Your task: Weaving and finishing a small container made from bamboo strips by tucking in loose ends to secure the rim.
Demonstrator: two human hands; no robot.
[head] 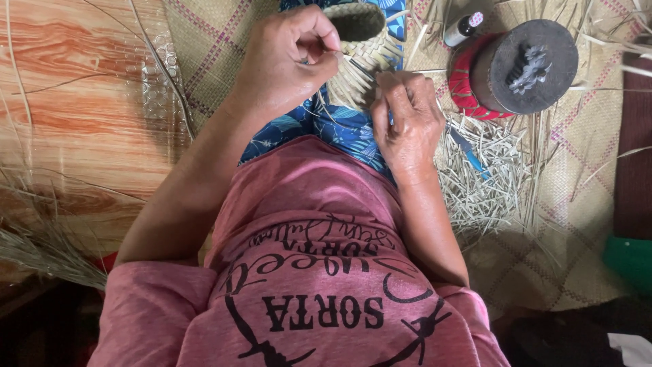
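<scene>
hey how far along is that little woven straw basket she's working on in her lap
The small round woven straw basket already has a closed wall and an open mouth, so its body looks formed. In hand: the left hand pinches a strand at the rim, and the right hand steadies the loose pale straw ends. Those ends remain unwoven and untrimmed. A pile of cut straw scraps lies on the checked woven mat.

Two hands were at work: the left hand [288, 58] at eleven o'clock and the right hand [406, 119] just past twelve, both on one small woven basket [356, 47]. At one o'clock stood one round black-topped block [523, 64] and one small bottle [462, 28]. One heap of cut straw pieces [485, 180] lay at three o'clock with one blue-handled tool [468, 153] on it.
</scene>
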